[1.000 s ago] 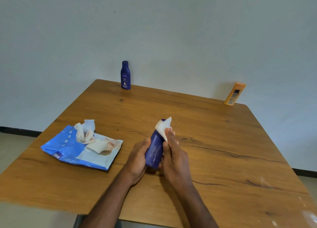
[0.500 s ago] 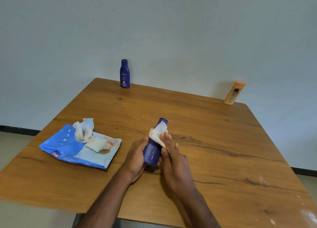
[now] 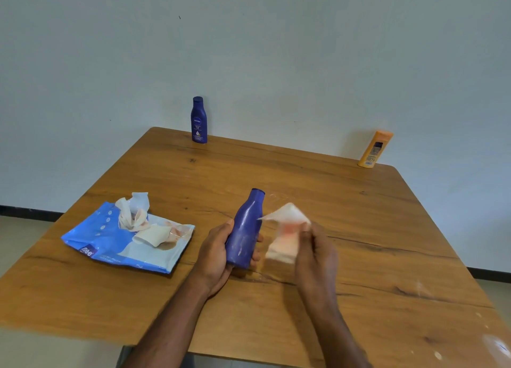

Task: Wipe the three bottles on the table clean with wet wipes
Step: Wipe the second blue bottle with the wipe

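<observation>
L hand (image 3: 214, 253) grips blue bottle (image 3: 244, 229); R hand (image 3: 315, 253) holds wipe (image 3: 286, 230) beside.

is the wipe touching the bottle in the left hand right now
No, the wipe in the right hand is clear of the blue bottle gripped by the left hand.

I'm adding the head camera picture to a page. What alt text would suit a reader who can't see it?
A person's left hand holds a blue bottle above a wooden table while the right hand holds a white wet wipe beside it. A blue wipes pack lies to the left; a dark blue bottle and an orange bottle stand at the far edge.
</observation>
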